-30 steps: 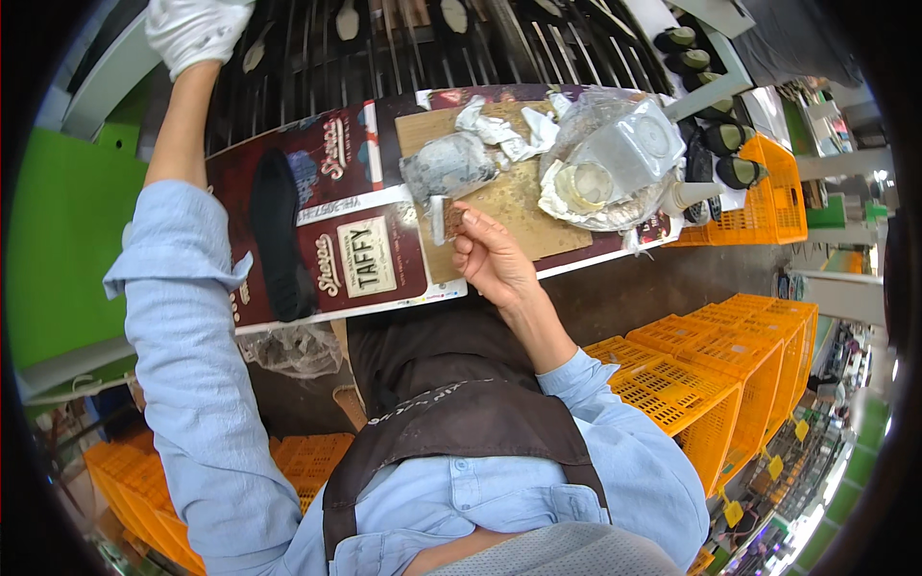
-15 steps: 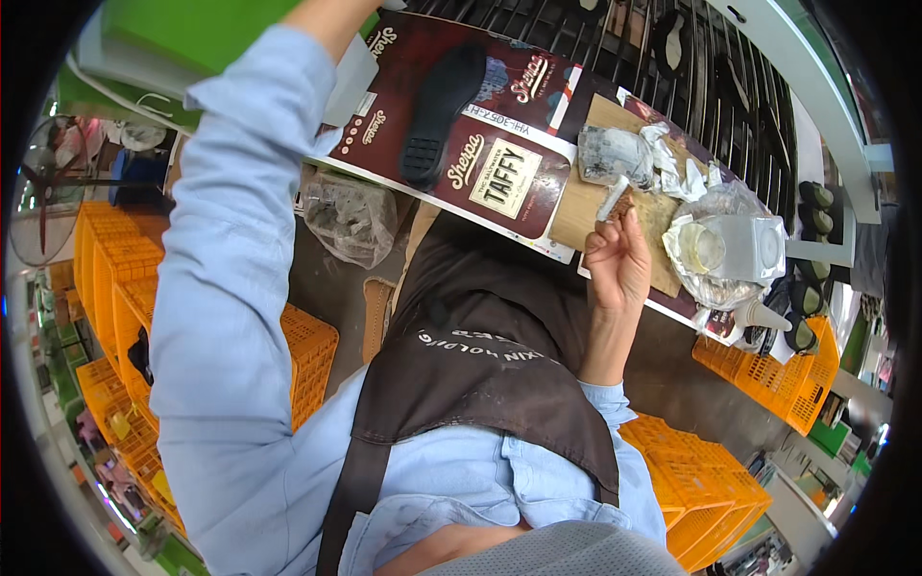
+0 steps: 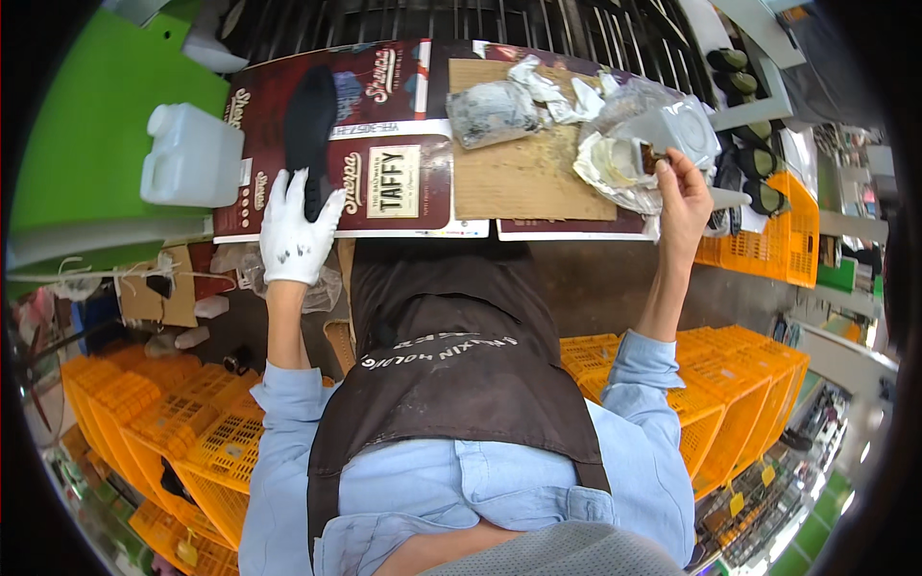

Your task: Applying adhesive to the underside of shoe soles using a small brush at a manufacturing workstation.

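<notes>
A long black shoe sole lies lengthwise on the printed cardboard at the left of the table. My left hand, in a white glove, grips its near end, fingers on one side and thumb on the other. At the right, my bare right hand pinches a small brush with brown bristles; its handle is mostly hidden. The brush is at the edge of a clear cup holding yellowish liquid. This cup sits on crumpled plastic wrapping, beside a translucent container.
Brown cardboard carries a smeared grey-white block and crumpled white paper. A translucent jug stands at the left by a green surface. Dark rollers run behind the table. Orange crates are stacked on both sides.
My view has turned left. My left hand has come down from the upper left onto the sole's near end. My right hand has carried the brush right, to the cup.
</notes>
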{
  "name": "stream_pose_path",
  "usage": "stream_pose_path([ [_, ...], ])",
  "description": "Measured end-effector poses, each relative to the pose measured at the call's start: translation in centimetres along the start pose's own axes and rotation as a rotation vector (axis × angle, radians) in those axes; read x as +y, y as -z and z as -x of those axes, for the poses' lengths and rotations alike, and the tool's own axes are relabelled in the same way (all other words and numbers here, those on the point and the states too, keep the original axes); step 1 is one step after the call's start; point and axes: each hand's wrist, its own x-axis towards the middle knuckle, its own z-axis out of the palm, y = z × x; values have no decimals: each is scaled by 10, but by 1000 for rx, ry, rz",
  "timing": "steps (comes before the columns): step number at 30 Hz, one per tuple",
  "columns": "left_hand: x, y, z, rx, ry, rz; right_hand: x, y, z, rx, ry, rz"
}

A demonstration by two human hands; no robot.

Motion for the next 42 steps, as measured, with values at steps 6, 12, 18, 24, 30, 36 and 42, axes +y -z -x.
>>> stream_pose_path([
  [6, -4, -13, 2, 38, 13, 2, 2, -2, -14, -7, 284, 566],
  [12, -5, -13, 1, 50, 7, 7, 15, -31, -4, -3, 367, 897],
  [18, -6, -15, 2, 45, 23, 38, 21, -40, 0, 0, 309, 1019],
  [24, -6, -20, 5, 83, 50, 117, 19, -32, -3, -1, 327, 956],
  [30, -4, -22, 5, 81, 96, 155, 21, -35, -4, -41, 308, 1025],
  [36, -7, -24, 5, 98, 69, 112, 23, -35, -3, -29, 290, 1011],
  [42, -12, -30, 5, 175, 0, 100, 25, -35, -2, -55, 314, 993],
])
